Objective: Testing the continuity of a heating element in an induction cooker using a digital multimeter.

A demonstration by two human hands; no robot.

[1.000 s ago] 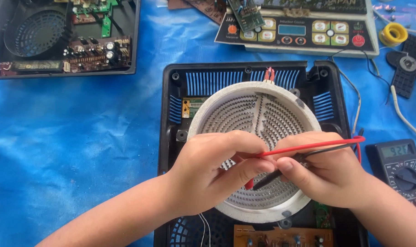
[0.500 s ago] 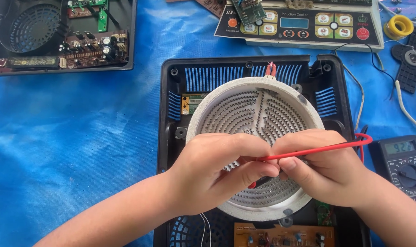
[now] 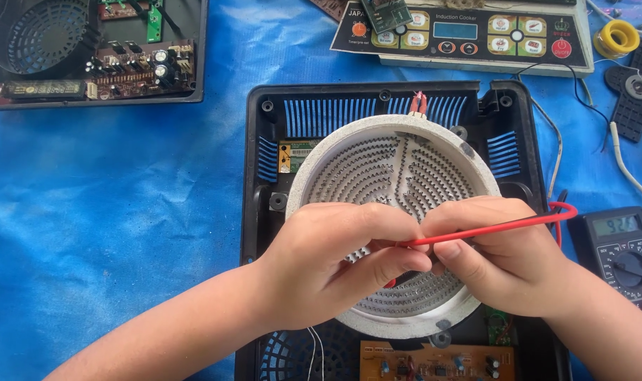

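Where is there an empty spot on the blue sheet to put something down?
The biggest bare patch of blue sheet lies left of the open black cooker base, below the other opened casing. The right side is crowded: multimeter, control panel, solder spool and wires. The left hand and right hand cover the round heating coil.

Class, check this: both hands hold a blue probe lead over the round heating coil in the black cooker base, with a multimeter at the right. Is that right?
One detail is wrong: the head view shows the probe lead is red, not blue. Both the left hand and right hand hold it over the heating coil, with the multimeter at right.
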